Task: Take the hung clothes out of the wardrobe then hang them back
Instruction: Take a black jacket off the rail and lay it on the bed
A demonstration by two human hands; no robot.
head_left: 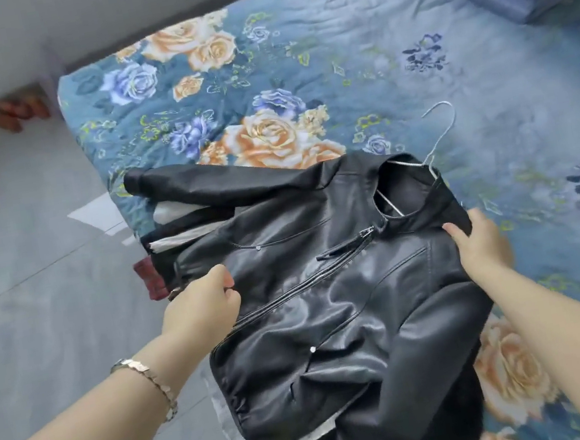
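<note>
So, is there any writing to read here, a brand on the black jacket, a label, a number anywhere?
No text can be read in this view.
black jacket: no brand, label or tag shows.
zip pull: too small to tell whether it bears any mark.
wristband: no dial or lettering can be made out.
bedspread: a flower print only, no words.

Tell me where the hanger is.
The wire hanger sits in the collar of the black jacket, hook poking out over the floral bedspread, right of centre.
</note>
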